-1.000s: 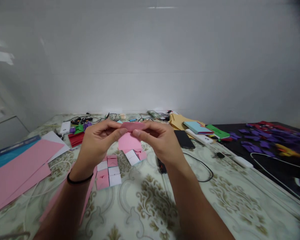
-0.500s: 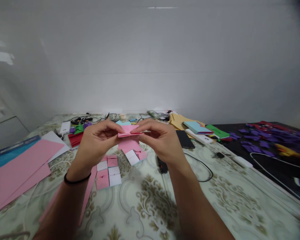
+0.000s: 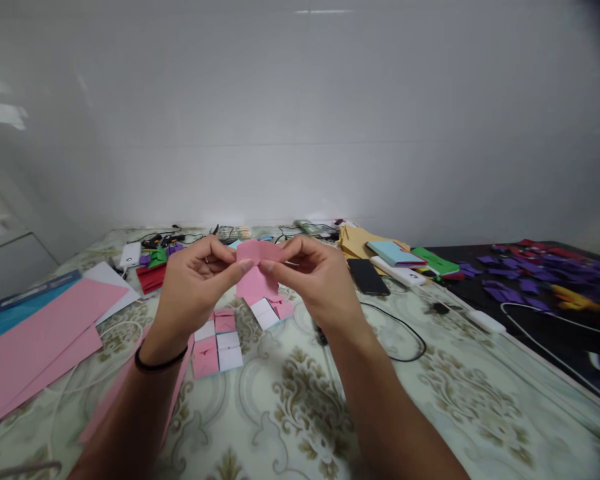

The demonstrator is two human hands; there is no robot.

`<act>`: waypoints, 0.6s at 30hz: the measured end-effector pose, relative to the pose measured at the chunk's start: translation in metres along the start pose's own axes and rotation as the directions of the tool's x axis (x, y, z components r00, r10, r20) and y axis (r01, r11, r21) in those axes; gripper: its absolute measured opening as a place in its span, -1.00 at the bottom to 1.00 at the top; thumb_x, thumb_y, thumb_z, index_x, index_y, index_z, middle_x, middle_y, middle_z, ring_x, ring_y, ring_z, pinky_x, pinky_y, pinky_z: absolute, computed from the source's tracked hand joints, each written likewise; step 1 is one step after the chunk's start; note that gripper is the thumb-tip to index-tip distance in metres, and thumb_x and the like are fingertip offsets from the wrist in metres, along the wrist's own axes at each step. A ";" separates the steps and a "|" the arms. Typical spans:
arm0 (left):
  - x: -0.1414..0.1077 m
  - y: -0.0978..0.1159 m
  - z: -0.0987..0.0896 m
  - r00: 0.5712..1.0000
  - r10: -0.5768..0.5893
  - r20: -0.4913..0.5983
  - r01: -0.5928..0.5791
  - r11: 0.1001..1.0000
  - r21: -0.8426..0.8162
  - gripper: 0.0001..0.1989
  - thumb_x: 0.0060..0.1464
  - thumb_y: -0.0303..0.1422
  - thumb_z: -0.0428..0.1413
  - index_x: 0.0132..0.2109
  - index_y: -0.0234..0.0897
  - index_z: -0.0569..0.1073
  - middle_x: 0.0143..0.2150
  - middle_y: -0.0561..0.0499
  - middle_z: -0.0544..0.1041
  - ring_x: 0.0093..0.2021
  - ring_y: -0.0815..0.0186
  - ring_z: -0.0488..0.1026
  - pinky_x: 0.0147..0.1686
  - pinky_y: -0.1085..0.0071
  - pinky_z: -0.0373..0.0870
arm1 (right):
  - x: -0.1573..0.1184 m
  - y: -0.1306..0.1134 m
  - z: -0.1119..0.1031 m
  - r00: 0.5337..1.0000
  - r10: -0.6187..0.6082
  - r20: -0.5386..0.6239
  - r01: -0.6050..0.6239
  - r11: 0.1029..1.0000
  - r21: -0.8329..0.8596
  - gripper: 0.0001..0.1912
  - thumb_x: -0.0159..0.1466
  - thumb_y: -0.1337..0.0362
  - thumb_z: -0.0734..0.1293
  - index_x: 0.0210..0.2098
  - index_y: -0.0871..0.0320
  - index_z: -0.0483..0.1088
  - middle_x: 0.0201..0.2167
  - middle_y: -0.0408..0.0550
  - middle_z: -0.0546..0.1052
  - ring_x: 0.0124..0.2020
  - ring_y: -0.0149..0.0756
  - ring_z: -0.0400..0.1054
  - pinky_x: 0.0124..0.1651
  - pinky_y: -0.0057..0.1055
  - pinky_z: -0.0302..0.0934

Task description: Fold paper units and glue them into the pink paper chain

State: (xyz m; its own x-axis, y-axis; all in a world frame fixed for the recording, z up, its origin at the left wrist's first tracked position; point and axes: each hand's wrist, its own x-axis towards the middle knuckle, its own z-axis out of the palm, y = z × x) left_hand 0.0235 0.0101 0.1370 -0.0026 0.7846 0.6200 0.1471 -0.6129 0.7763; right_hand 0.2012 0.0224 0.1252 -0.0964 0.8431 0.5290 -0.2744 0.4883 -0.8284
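On the bench (image 3: 260, 433), pink sheets (image 3: 50, 343) lie well left of the grid (image 3: 217, 343) of pink and white squares, and the person's left hand (image 3: 193, 283), up beyond it, has thumb and fingers pinched on one side of a folded pink paper (image 3: 259, 251). That paper is held up beyond the grid, slightly to its right, its other side pinched by the right hand (image 3: 320, 283). Farther right of the grid lie a phone (image 3: 369, 277) and purple pieces (image 3: 505, 293).
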 end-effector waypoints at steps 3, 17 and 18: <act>0.000 -0.002 0.001 1.000 0.004 -0.030 -0.003 1.000 0.019 -0.78 0.02 -0.45 0.34 -0.44 -0.26 0.43 -0.53 0.14 0.46 -0.55 0.48 0.33 -0.56 0.55 0.29 | 0.000 0.002 0.002 0.999 0.038 -0.033 -0.037 0.998 0.043 -0.63 -0.02 0.26 0.67 -0.45 0.11 0.40 -0.54 -0.25 0.51 -0.53 -0.42 0.44 -0.43 -0.46 0.35; 0.002 -0.001 0.002 0.997 -0.068 -0.047 0.059 0.984 -0.167 -0.69 -0.04 -0.40 0.41 -0.13 -0.24 0.55 -0.48 0.10 0.60 -0.46 0.38 0.56 -0.44 0.54 0.47 | 0.002 0.010 0.002 0.992 0.086 -0.093 -0.068 0.980 0.185 -0.52 0.02 0.37 0.64 -0.10 0.09 0.51 -0.48 -0.26 0.65 -0.44 -0.41 0.51 -0.24 -0.44 0.43; 0.002 -0.001 0.001 0.997 -0.071 -0.040 0.064 0.985 -0.159 -0.69 -0.02 -0.40 0.41 -0.11 -0.24 0.57 -0.48 0.10 0.60 -0.45 0.38 0.56 -0.43 0.54 0.48 | 0.002 0.010 0.001 0.992 0.086 -0.097 -0.067 0.981 0.180 -0.53 0.02 0.37 0.64 -0.11 0.09 0.52 -0.48 -0.26 0.65 -0.44 -0.41 0.50 -0.24 -0.44 0.43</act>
State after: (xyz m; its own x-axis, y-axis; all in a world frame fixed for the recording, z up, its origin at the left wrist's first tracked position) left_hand 0.0248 0.0126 0.1374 -0.0524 0.8221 0.5670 -0.0128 -0.5683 0.8228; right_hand 0.1973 0.0286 0.1185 -0.0266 0.8996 0.4358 -0.4353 0.3821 -0.8152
